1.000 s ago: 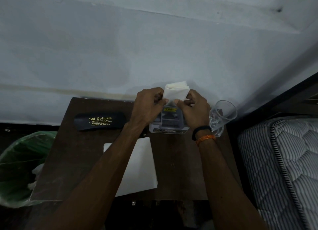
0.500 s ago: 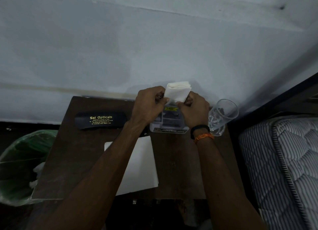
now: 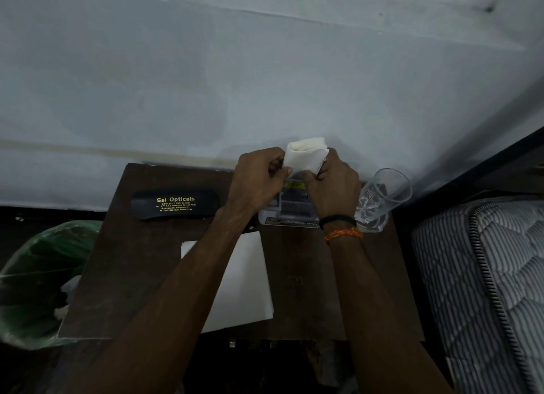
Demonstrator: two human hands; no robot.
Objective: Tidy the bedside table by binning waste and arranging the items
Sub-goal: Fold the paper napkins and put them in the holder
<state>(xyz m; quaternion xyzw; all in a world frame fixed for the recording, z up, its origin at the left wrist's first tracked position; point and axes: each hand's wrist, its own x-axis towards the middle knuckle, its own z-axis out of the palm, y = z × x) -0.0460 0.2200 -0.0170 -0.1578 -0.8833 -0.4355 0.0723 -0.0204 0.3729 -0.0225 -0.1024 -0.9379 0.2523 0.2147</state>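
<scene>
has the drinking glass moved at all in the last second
No. The drinking glass stands at the same back right spot on the bedside table, beside the right hand; its small shift in frame matches the table's, so the camera moved.

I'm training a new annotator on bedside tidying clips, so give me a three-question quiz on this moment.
1. True or false: the drinking glass lies on its side.
2. What do the left hand and right hand hold between them?
A. folded white tissue
B. spectacle case
C. sheet of paper
3. Fill in: the green-lined bin stands on the table's ____ side.

Key:
1. False; it stands upright, near the right hand.
2. A. The black spectacle case and white sheet of paper lie on the table.
3. Left.
</scene>
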